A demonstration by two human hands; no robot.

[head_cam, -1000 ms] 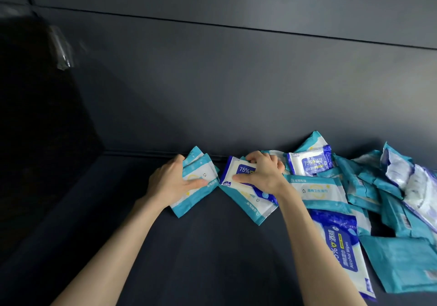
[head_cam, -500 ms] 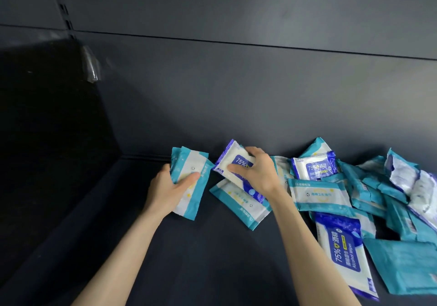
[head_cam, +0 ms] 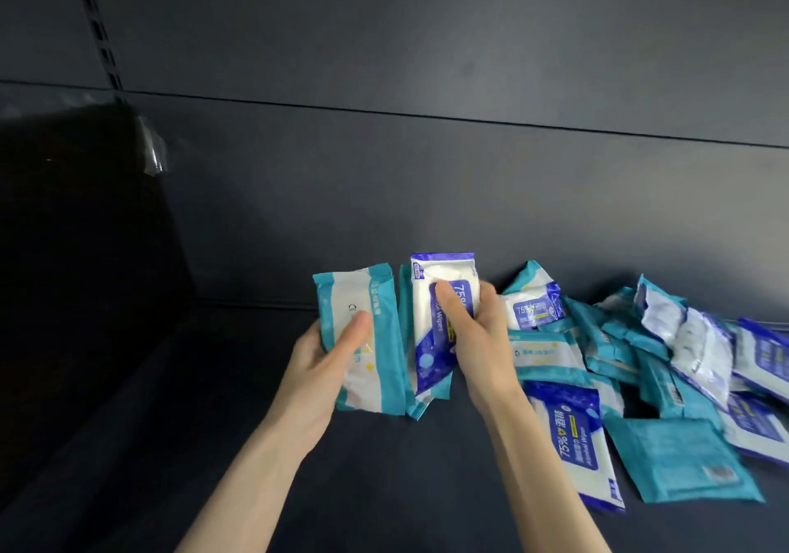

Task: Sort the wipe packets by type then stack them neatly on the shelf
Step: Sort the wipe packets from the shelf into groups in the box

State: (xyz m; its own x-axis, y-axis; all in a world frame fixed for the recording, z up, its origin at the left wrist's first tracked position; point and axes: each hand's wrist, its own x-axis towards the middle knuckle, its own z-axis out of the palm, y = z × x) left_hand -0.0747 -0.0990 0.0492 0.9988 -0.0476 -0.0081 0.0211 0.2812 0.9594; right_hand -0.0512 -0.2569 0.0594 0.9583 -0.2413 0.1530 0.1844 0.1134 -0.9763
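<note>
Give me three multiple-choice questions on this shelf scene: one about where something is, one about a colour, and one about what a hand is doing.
1. Where does the loose pile of wipe packets lie on the shelf?
A. Left of both hands
B. Right of both hands
C. Against the left side wall

2. What colour edges the wipe packet in the left hand?
A. Red
B. Teal
C. Black

3. What is the right hand doing?
A. Resting flat on the shelf
B. Hanging empty
C. Gripping a blue alcohol wipes packet

Answers:
1 B: the heap spreads out past the right forearm.
2 B: teal borders frame its white face.
3 C: thumb and fingers wrap the packet printed 75%.
</note>
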